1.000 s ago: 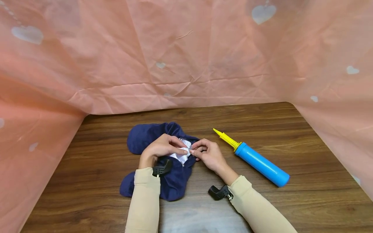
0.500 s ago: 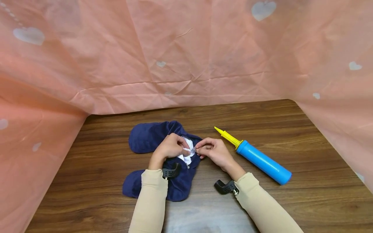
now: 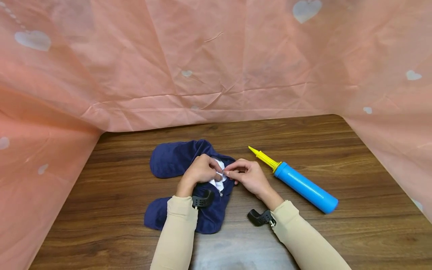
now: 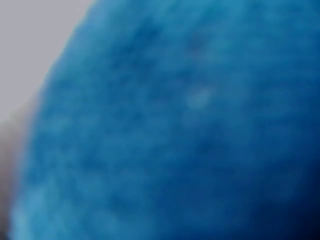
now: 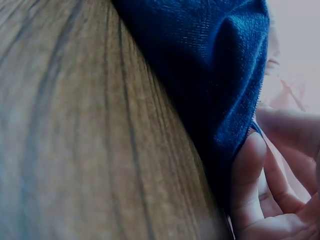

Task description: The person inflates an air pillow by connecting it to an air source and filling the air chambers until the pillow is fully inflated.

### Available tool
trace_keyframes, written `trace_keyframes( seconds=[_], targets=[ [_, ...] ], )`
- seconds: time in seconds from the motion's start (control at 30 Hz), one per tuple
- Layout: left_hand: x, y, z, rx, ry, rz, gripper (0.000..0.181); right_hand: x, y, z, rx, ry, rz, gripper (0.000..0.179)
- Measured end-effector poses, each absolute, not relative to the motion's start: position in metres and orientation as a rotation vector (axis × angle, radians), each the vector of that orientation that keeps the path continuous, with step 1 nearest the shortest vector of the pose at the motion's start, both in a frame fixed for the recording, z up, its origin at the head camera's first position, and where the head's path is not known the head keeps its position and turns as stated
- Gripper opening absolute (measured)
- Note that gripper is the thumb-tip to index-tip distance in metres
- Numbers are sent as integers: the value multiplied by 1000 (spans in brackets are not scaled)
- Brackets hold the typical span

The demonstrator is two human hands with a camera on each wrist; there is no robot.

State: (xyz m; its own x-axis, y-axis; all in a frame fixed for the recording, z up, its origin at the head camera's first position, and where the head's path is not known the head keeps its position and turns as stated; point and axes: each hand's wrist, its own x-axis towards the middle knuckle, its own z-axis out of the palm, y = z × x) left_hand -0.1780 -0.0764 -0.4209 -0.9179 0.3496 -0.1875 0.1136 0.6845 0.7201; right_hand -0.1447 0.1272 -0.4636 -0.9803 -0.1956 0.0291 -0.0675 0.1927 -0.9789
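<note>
A navy U-shaped neck pillow [image 3: 173,159] lies limp on the table, its two arms pointing left. Its zipper opening shows a white inner lining [image 3: 218,185], with a zipper pull [image 3: 221,194] at the near end. My left hand [image 3: 201,169] reaches over the pillow and holds the white lining between thumb and fingers. From the right, my right hand [image 3: 248,176] pinches at something small and clear, perhaps a valve, in the opening; fingertips mostly cover it. Blurred blue fabric [image 4: 175,125] fills the left wrist view. In the right wrist view, thumb and fingers meet beside the zipper edge.
A blue hand pump [image 3: 305,187] with a yellow nozzle lies to the right of my right hand, nozzle pointing away to the left. The wooden table [image 3: 111,210] is bounded at the back and sides by pink heart-print cloth [image 3: 216,67].
Both hands and the pillow's opening have shifted slightly right in the head view. The small clear piece, visible between my fingertips half a second ago, is now mostly hidden. The pump has stayed put.
</note>
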Motion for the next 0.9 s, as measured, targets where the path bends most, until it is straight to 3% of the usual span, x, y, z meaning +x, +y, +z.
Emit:
trace_keyframes(
  seconds=[0.23,0.5,0.7,0.77,0.9],
  targets=[
    [-178,-84,-421,372,2504,1149,13,-145,128,-463,-323,2329,-1952,22],
    [-178,-85,-422,392,2444,1182,11,-133,138,-453,-163,2410,-2000,18],
    [-175,-84,-422,395,2432,1188,10,-107,174,-419,-191,3001,-1586,18],
    [-175,-82,-421,389,2463,1155,10,-101,190,-410,-147,3194,-1280,25],
    [-183,-72,-433,309,2613,987,12,-100,212,-409,-16,3204,-814,57]
  ],
)
